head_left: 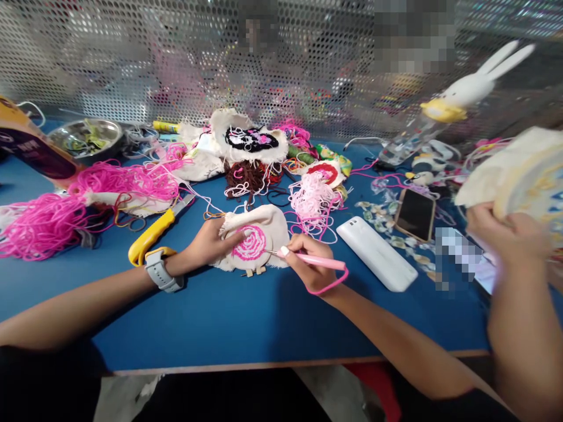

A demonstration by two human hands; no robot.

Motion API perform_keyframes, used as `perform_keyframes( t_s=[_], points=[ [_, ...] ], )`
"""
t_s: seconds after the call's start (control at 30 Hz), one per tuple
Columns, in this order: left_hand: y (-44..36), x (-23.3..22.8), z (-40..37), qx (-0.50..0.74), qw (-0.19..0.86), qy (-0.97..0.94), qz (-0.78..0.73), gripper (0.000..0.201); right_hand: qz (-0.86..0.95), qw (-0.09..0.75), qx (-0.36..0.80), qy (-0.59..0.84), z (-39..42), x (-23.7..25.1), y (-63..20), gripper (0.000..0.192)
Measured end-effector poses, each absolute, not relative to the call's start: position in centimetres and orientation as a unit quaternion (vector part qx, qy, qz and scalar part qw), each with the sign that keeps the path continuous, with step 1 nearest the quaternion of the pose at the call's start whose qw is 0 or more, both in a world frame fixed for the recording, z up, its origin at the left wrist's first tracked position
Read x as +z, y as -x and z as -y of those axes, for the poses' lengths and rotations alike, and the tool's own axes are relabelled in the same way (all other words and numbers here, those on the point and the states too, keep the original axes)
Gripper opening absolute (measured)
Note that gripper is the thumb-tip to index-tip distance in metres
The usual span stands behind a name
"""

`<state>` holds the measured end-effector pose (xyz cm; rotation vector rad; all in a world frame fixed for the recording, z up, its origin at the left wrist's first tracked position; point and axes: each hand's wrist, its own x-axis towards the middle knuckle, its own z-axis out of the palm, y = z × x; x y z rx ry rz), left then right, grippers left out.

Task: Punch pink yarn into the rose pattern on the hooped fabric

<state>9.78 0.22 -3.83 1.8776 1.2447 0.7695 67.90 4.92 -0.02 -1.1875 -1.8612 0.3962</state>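
My left hand (210,243) grips the left side of a small embroidery hoop (269,258), its thumb on the cloth and its other fingers partly hidden. Cream cloth is stretched in the hoop and bunched around its edge. A pink and white yarn spiral (250,243) covers the middle of the cloth. Closed around a punch needle (325,261) with a pink handle, my right hand (310,258) keeps the metal tip at the spiral's right edge. Pink yarn loops from the handle's back end down under my right hand.
A yellow utility knife (153,234) lies beside my left wrist. Pink yarn (127,179) is heaped at left, pale pink yarn (310,202) behind the hoop. A white power bank-like block (377,253) and a phone (415,214) lie at right. Another person's hand (505,234) holds a larger hoop.
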Motion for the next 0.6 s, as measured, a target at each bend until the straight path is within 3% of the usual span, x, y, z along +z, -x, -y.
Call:
perform_keyframes(
  t_s=[0.2, 0.6],
  points=[
    [-9.83, -3.38, -0.1, 0.296, 0.382, -0.729, -0.484, 0.032, 0.725, 0.464, 0.192, 0.471, -4.71, -0.13, -68.18, 0.056],
    [-9.98, -3.38, 0.23, 0.294, 0.394, -0.725, -0.483, 0.036, 0.719, 0.441, 0.174, 0.508, -4.64, -0.28, -68.53, 0.053]
  ],
)
